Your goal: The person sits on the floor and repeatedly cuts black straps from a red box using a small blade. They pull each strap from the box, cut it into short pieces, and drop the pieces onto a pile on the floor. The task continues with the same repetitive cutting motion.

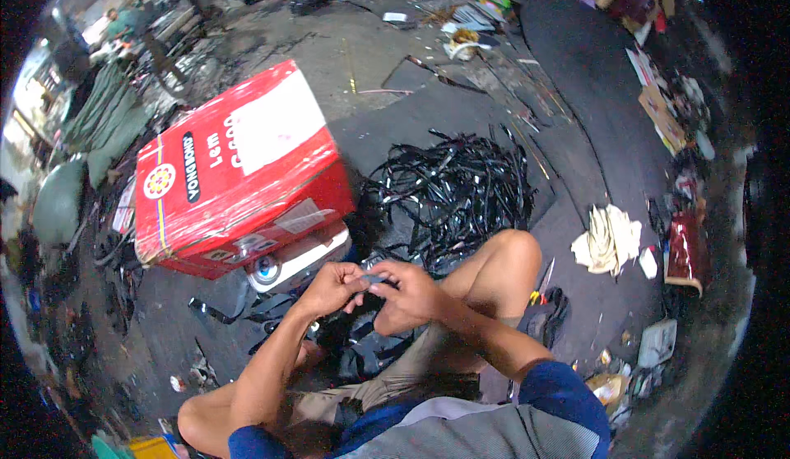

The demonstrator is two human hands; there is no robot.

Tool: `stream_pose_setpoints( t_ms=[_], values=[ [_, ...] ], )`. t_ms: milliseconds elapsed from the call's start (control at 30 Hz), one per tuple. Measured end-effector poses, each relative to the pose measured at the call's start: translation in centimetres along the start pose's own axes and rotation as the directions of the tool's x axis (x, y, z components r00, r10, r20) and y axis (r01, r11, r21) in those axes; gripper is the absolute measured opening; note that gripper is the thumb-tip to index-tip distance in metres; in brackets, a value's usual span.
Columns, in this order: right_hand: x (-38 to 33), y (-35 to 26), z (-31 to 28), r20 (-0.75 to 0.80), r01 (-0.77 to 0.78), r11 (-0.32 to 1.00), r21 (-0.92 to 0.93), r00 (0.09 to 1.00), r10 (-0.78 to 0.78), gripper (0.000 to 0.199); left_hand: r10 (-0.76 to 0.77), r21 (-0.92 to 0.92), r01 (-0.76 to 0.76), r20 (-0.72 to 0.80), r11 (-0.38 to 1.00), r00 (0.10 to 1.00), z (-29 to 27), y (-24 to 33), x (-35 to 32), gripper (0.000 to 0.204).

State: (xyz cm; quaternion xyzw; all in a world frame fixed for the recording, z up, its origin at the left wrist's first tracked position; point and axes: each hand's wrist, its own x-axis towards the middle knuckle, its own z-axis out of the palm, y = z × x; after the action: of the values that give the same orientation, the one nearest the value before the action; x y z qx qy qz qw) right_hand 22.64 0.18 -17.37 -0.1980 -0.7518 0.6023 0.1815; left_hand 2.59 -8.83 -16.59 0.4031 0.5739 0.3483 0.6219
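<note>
Above my crossed legs, my left hand (333, 289) and my right hand (409, 294) meet with their fingertips pinched together. Between them is a small, dark grey flat piece (375, 279), mostly covered by the fingers, so its kind is unclear. A heap of glossy black strips (453, 192) lies just beyond my right hand. More black strips (222, 311) are scattered on the floor below and left of my hands. Beyond my left hand, a large red cardboard box (247, 187) rests tilted above a white box (300, 266) with a blue round print.
Right of my knee lie a tool with red and yellow handles (538, 298) and a crumpled cream cloth (607, 241). A translucent plastic container (657, 344) stands farther right. Green sacks (107, 113) are at the far left. Scraps litter the dark floor toward the back.
</note>
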Motion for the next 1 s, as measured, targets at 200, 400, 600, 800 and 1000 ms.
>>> stream_pose_setpoints(
  t_ms=[200, 400, 600, 800, 1000],
  values=[
    [0.8, -6.1, -4.8, 0.255, -0.1, 0.991, 0.086, 0.964, 0.076, 0.031, 0.148, 0.02, -0.148, -0.011, 0.989, 0.989, 2.2, 7.2, -4.0, 0.019],
    [3.0, -15.7, -8.1, -0.007, -0.102, 0.969, 0.224, 0.994, 0.106, 0.011, 0.181, -0.067, -0.188, -0.098, 0.98, 0.979, 0.1, 11.1, -9.2, 0.02],
    [7.6, -19.9, -18.1, -0.319, 0.089, 0.979, 0.181, 0.947, -0.027, 0.012, 0.131, 0.117, -0.085, -0.472, 0.99, 0.872, -8.6, 10.6, -18.1, 0.021],
    [16.3, -21.4, -11.7, 0.075, -0.023, 0.963, -0.27, 0.996, 0.045, 0.021, 0.211, 0.288, -0.01, -0.676, 0.958, 0.706, -21.5, 11.6, -28.0, 0.018],
    [23.3, -19.1, -6.8, -0.005, 0.17, 0.785, -0.596, 0.977, -0.215, 0.032, 0.763, 0.608, 0.71, -0.628, 0.355, 0.156, -22.5, 15.6, -17.8, 0.038]
  ],
)
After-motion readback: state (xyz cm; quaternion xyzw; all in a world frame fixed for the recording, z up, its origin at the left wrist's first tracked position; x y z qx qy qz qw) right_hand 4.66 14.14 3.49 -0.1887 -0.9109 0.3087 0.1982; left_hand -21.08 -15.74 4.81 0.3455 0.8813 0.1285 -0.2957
